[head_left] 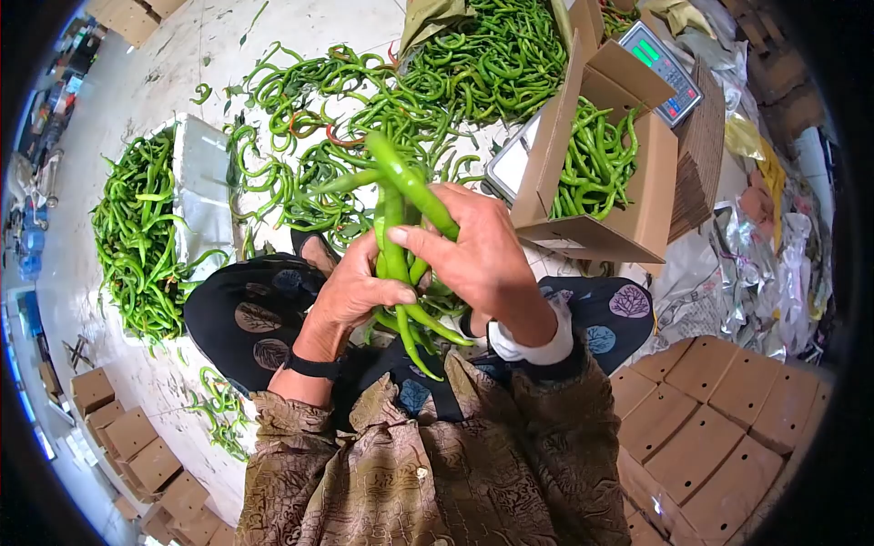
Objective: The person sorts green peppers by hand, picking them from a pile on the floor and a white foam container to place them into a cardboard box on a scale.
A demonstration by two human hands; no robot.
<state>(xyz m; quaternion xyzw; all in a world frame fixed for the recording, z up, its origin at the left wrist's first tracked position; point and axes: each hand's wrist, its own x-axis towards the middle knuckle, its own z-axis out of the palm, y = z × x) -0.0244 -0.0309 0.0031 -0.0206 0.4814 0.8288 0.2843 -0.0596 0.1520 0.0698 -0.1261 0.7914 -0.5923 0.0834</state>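
My left hand [358,289] is closed around a small bunch of long green chili peppers [393,241], whose tips hang down over my lap. Beside it, my right hand [482,255] grips a thick green chili pepper [407,180] that points up and to the left. The fingers of both hands are partly hidden behind the peppers. In front of me, many loose green peppers [314,177] lie spread on the floor, a few of them red. An open cardboard box [637,223] to the right has green peppers [596,159] in it.
A white foam box [202,177] heaped with peppers stands at the left. Behind the cardboard box is a scale with a lit display [660,73]. A large pepper pile [492,59] spills from a sack at the back. Stacked cardboard boxes [719,419] fill the lower right.
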